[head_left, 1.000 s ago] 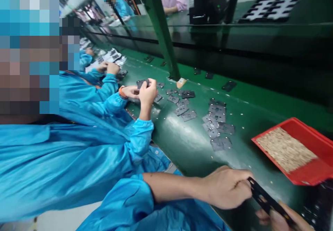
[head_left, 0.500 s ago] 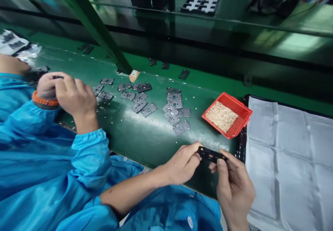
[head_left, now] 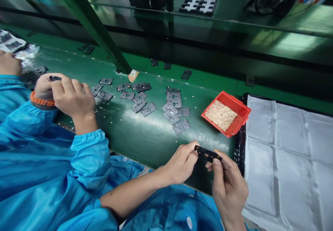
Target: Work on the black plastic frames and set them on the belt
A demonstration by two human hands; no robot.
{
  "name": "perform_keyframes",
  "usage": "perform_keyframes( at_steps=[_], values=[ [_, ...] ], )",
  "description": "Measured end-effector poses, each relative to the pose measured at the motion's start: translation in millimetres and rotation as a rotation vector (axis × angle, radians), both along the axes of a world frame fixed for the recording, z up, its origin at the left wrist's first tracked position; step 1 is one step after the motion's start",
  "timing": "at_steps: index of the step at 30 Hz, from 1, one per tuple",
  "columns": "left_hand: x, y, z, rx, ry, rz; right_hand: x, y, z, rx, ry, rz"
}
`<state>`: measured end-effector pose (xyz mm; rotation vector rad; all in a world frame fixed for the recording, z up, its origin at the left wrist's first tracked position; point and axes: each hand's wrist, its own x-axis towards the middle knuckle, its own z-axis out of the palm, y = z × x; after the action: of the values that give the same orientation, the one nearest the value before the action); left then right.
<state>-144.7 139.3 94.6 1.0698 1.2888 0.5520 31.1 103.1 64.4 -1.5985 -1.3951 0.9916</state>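
Note:
Between my two hands, above the table's near edge, is a thin black plastic plate (head_left: 207, 154) with cut-outs and small gold-coloured spots. My left hand (head_left: 182, 163) pinches its left end. On the right end, the thumb and fingers of my right hand (head_left: 229, 182) are closed. Ahead and to the right stands a red bin (head_left: 240, 114) holding many tiny beige pieces (head_left: 221, 115). Similar flat dark plates (head_left: 174, 99) lie in a loose overlapping row ahead of my left hand, and another group of plates (head_left: 139, 100) lies farther left.
A co-worker's hands (head_left: 74, 97) hold a small dark part at the left. A black tray covered by a white padded sheet (head_left: 262, 120) sits at the right. A slanted green post (head_left: 91, 22) meets the table near the plates. Several dark parts (head_left: 186, 74) lie along the back strip.
Both my hands, still holding the black plate, have shifted slightly left, the right hand more than the left. The co-worker's hands moved a little. The view has shifted slightly.

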Motion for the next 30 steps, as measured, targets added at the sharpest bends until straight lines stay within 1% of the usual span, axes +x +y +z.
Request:
perform_keyframes(
  at_steps=[3, 5, 7, 9, 11, 13, 15, 19, 25, 30],
  values=[
    [-7.3, 1.5, 4.1, -0.012, 0.008, -0.112, 3.7, 0.9, -1.0, -0.049, 0.023, -0.061],
    [-9.4, 2.0, 4.4, -0.012, 0.026, -0.126, 4.0, 2.5, 0.3, -0.086, 0.052, -0.083],
    [-8.2, 2.2, 2.2, 0.03, 0.019, -0.109, 3.5, 4.3, 2.3, -0.124, 0.097, -0.05],
    [-5.0, 2.1, -1.7, 0.072, 0.005, -0.093, 3.9, 6.1, 4.4, -0.142, 0.125, 0.018],
    [-1.3, 1.2, -5.4, 0.064, -0.007, -0.097, 6.0, 7.6, 6.1, -0.146, 0.106, 0.068],
    [2.0, -0.8, -7.2, 0.019, -0.022, -0.093, 8.6, 9.2, 7.5, -0.151, 0.068, 0.076],
    [5.0, -3.7, -6.2, -0.035, -0.073, -0.07, 9.6, 11.3, 9.0, -0.163, 0.072, 0.038],
    [11.8, -10.0, 0.8, -0.12, -0.189, -0.012, 6.2, 15.5, 11.6, -0.248, 0.229, -0.104],
    [18.3, -19.5, 7.7, -0.073, -0.198, 0.032, 3.2, 9.3, 7.3, -0.362, 0.425, -0.216],
    [15.7, -22.3, 10.1, -0.032, -0.181, 0.02, 5.0, 2.0, 2.6, -0.412, 0.508, -0.224]
  ],
)
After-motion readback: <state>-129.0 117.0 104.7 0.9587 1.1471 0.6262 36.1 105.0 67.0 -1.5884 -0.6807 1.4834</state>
